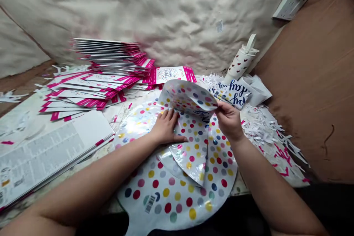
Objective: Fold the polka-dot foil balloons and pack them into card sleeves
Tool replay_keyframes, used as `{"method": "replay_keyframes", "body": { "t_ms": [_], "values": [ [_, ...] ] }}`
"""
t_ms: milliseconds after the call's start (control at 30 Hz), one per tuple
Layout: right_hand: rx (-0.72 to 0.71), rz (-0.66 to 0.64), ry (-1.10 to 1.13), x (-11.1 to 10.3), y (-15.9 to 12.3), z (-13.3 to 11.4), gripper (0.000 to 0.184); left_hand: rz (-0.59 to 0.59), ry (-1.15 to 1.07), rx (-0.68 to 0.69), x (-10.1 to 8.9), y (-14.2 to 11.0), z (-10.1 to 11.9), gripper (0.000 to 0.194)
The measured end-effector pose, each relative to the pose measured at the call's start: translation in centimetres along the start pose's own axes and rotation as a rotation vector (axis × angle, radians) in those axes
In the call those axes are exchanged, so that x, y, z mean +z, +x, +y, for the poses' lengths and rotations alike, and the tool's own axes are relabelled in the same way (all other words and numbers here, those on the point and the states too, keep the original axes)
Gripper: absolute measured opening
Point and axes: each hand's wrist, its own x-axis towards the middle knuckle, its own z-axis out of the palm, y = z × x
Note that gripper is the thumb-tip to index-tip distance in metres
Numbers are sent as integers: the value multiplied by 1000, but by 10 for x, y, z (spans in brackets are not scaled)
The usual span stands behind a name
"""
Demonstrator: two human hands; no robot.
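A flat foil balloon (pixel 177 188) with coloured polka dots lies on the table in front of me, on top of more of the same. My left hand (pixel 166 127) lies flat on it, fingers stretched out, pressing down a folded part. My right hand (pixel 228 118) pinches the balloon's far edge and holds it folded over toward me, so the dotted flap (pixel 188 96) curls up between the two hands. A barcode shows on the near part.
Piles of white and pink packaging cards (pixel 91 88) lie at the back left, a taller stack (pixel 110 53) behind them. Printed sheets (pixel 41 155) lie at the left. Paper shreds (pixel 271 132), a heart-print bottle (pixel 240 62) and a power strip (pixel 290 5) are at the right.
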Motion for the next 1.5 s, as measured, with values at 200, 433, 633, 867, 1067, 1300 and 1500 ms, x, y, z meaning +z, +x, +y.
{"method": "replay_keyframes", "body": {
  "t_ms": [200,433,633,867,1067,1300,1500],
  "values": [
    [-59,-722,-255,-8,-71,-2,38,102,19,-118,-35,-8,-49,48],
    [-20,-909,-421,-1,-96,1,55,236,97,-97,-72,1,-51,43],
    [164,-691,-448,-29,-99,-8,70,-220,31,556,-3,28,30,63],
    [4,-647,-621,-23,-108,8,54,-221,25,375,11,37,30,69],
    [-108,-810,-402,-31,-94,14,25,-263,70,271,-2,2,5,67],
    [563,-662,-379,-13,-47,7,27,-221,-203,-248,-69,-51,-55,62],
    [745,-540,-651,19,-21,17,32,-87,-47,109,-52,-72,37,55]
  ]
}}
